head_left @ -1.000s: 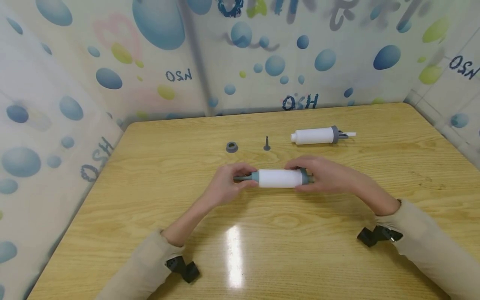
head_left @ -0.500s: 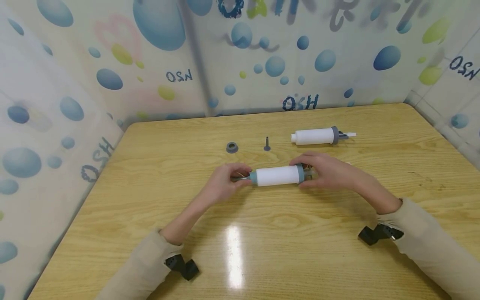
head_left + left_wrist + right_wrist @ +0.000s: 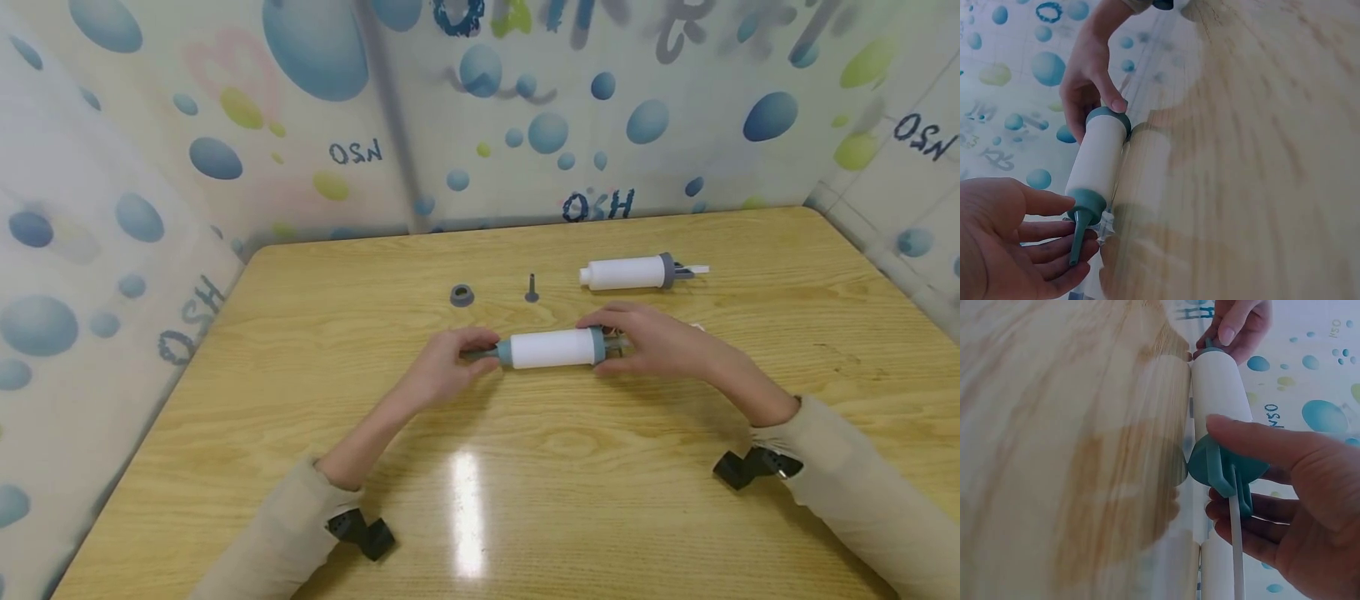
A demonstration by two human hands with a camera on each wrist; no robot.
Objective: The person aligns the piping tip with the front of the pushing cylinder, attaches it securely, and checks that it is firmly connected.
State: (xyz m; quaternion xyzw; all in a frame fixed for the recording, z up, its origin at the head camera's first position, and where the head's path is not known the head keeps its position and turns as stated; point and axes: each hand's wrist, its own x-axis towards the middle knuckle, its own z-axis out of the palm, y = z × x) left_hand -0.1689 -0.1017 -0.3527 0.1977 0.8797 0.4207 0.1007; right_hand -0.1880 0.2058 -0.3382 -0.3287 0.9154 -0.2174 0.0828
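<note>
Between the two hands lies a large syringe with a white barrel [image 3: 551, 348] and teal end caps, close over the table. My left hand [image 3: 442, 367] holds its nozzle end: in the left wrist view the thumb meets the teal cap [image 3: 1088, 201], with fingers beneath the tapered nozzle [image 3: 1079, 237]. At the other end my right hand [image 3: 656, 340] grips the teal cap [image 3: 1229, 464], thumb on top and fingers curled below its handle loops. A thin white plunger rod [image 3: 1237, 537] runs out past that palm.
On the wooden table [image 3: 360, 300], beyond the hands, lie a grey ring cap [image 3: 462, 295], a small grey nozzle [image 3: 532, 289] standing on its base, and a second white syringe [image 3: 626, 273] with grey fittings. A patterned curtain [image 3: 480, 150] closes off the back and sides.
The syringe has moved slightly left and away from the body, its right end now a little farther back. Both hands have shifted with it and keep their hold.
</note>
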